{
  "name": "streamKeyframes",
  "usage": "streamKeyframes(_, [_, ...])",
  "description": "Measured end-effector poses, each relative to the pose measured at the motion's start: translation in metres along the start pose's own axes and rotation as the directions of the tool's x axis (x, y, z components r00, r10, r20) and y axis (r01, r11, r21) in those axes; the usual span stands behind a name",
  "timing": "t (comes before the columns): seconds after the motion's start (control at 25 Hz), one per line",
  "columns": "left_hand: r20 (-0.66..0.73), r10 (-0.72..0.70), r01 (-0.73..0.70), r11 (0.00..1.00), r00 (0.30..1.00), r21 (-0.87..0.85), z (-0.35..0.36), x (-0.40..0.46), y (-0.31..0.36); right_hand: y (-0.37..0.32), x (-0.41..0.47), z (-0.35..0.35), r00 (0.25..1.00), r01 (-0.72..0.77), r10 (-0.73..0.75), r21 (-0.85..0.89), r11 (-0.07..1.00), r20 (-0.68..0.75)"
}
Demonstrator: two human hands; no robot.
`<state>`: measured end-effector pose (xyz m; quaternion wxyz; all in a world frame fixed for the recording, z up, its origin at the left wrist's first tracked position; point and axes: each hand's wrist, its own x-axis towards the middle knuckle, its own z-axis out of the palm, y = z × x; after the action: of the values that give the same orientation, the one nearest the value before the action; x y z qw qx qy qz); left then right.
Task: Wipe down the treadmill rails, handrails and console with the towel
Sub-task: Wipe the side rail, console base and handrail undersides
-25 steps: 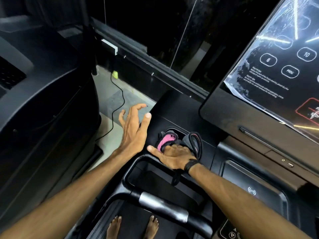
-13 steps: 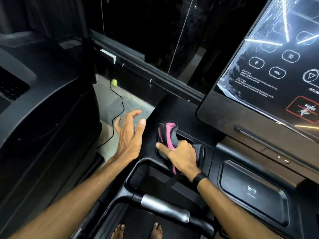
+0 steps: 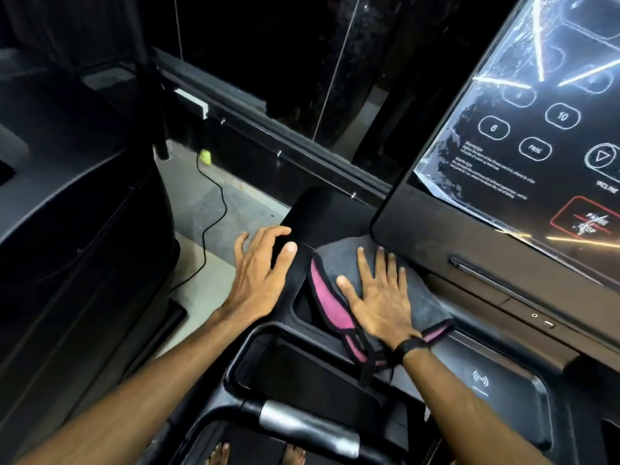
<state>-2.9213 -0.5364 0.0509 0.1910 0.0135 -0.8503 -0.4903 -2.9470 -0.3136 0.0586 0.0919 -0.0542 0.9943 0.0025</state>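
Treadmill console [image 3: 436, 236] fills the right of the view, its glossy touch panel [image 3: 536, 146] tilted up and showing outlined buttons and a red stop mark under streaks of reflected light. Below it runs the black tray deck with a cup recess [image 3: 302, 307] and a pad bearing a wireless symbol [image 3: 480, 380]. Nearer the person, a looped handrail [image 3: 308, 427] with a silver sensor band crosses the bottom, and bare feet [image 3: 218, 454] show beneath it. Another dark machine [image 3: 67, 229] stands to the left across a strip of pale floor [image 3: 201, 209], where a thin black cable [image 3: 214, 209] trails from a small yellow-green object [image 3: 205, 157]. On the deck, at the console's lower left corner and partly over the cup recess, lies the grey towel [image 3: 339, 263] with its pink edge. The right hand [image 3: 382, 303] presses flat on it, fingers straight and spread, grip open and closed round nothing. The left hand [image 3: 258, 273] is beside it at the deck's left edge, fingers loosely bent, holding nothing.
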Motion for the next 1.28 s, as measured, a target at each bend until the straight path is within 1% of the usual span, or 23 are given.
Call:
streamKeyframes(0.08, [0.05,0.034,-0.04,0.993,0.998,0.112,0.005,0.002,-0.007,0.001,0.034,-0.008,0.999,-0.031,0.031,0.025,0.999,-0.012])
streamKeyframes(0.16, [0.127,0.11,-0.14,0.955,0.986,0.261,0.011,0.004,-0.017,-0.003,0.061,-0.016,0.997,-0.056,0.051,0.082,0.995,0.057])
streamKeyframes(0.2, [0.168,0.133,-0.18,0.934,0.977,0.31,0.014,0.004,-0.023,-0.006,0.073,-0.019,0.994,-0.064,0.05,0.152,0.986,0.095])
streamKeyframes(0.24, [0.193,0.132,-0.192,0.921,0.972,0.338,0.017,0.003,-0.029,-0.008,0.085,-0.02,0.992,-0.081,0.055,0.238,0.968,0.113])
streamKeyframes(0.28, [0.189,0.11,-0.173,0.916,0.976,0.363,0.019,0.001,-0.032,-0.014,0.097,-0.021,0.994,-0.088,0.061,0.307,0.948,0.094])
streamKeyframes(0.32, [0.152,0.075,-0.13,0.91,0.985,0.393,0.021,0.002,-0.035,-0.023,0.113,-0.021,0.997,-0.07,0.06,0.316,0.946,0.04])
streamKeyframes(0.36, [0.107,0.05,-0.091,0.903,0.993,0.419,0.023,0.003,-0.037,-0.031,0.132,-0.019,0.998,-0.047,0.053,0.252,0.967,-0.017])
streamKeyframes(0.4, [0.069,0.05,-0.075,0.897,0.996,0.436,0.025,0.005,-0.038,-0.041,0.15,-0.017,0.998,-0.026,0.033,0.14,0.99,-0.051])
streamKeyframes(0.44, [0.034,0.06,-0.069,0.893,0.998,0.445,0.026,0.004,-0.039,-0.052,0.165,-0.016,0.999,-0.009,0.01,0.03,1.0,-0.049])
streamKeyframes(0.52, [-0.04,0.088,-0.062,0.898,0.995,0.435,0.024,0.001,-0.038,-0.071,0.179,-0.016,0.996,0.084,-0.087,-0.079,0.993,-0.032])
streamKeyframes(0.64, [-0.107,0.094,-0.042,0.912,0.99,0.408,0.02,0.002,-0.036,-0.07,0.138,-0.016,0.948,0.317,-0.317,-0.03,0.948,0.019])
streamKeyframes(0.68, [-0.12,0.086,-0.033,0.919,0.989,0.394,0.019,0.001,-0.037,-0.062,0.112,-0.012,0.926,0.377,-0.377,-0.01,0.926,0.016])
streamKeyframes(0.72, [-0.126,0.084,-0.03,0.923,0.988,0.383,0.019,0.0,-0.038,-0.052,0.087,-0.007,0.922,0.388,-0.388,0.004,0.922,-0.007])
streamKeyframes(0.76, [-0.125,0.087,-0.034,0.925,0.988,0.377,0.019,0.0,-0.039,-0.04,0.068,-0.002,0.938,0.345,-0.344,0.019,0.938,-0.029])
streamKeyframes(0.8, [-0.125,0.092,-0.04,0.928,0.988,0.369,0.019,0.0,-0.039,-0.03,0.059,-0.001,0.966,0.258,-0.257,0.026,0.966,-0.039])
streamKeyframes(0.84, [-0.129,0.095,-0.043,0.933,0.987,0.358,0.02,0.0,-0.038,-0.025,0.061,-0.005,0.987,0.155,-0.153,0.05,0.987,-0.039])
streamKeyframes(0.92, [-0.13,0.099,-0.047,0.934,0.987,0.354,0.02,0.0,-0.037,-0.031,0.09,-0.012,0.999,-0.009,0.014,0.145,0.989,-0.033])
streamKeyframes(0.96, [-0.125,0.103,-0.051,0.932,0.987,0.359,0.021,0.0,-0.036,-0.04,0.113,-0.015,0.997,-0.045,0.052,0.136,0.99,-0.048])
streamKeyframes(1.0, [-0.128,0.102,-0.049,0.93,0.987,0.365,0.021,0.002,-0.035,-0.052,0.138,-0.017,0.997,-0.049,0.054,0.082,0.995,-0.056])
streamKeyframes(1.08, [-0.122,0.102,-0.051,0.928,0.987,0.37,0.021,0.003,-0.037,-0.08,0.175,-0.016,1.0,0.001,-0.001,-0.047,0.999,0.001])
streamKeyframes(1.16, [-0.122,0.113,-0.061,0.929,0.986,0.364,0.021,0.001,-0.038,-0.105,0.183,-0.009,0.987,0.154,-0.139,-0.203,0.967,0.085])
streamKeyframes(1.2, [-0.135,0.116,-0.06,0.932,0.984,0.358,0.02,0.001,-0.037,-0.115,0.173,-0.008,0.964,0.259,-0.236,-0.234,0.937,0.125])
streamKeyframes(1.28, [-0.193,0.106,-0.048,0.958,0.976,0.284,0.016,0.001,-0.038,-0.117,0.137,-0.008,0.901,0.432,-0.411,-0.185,0.883,0.14])
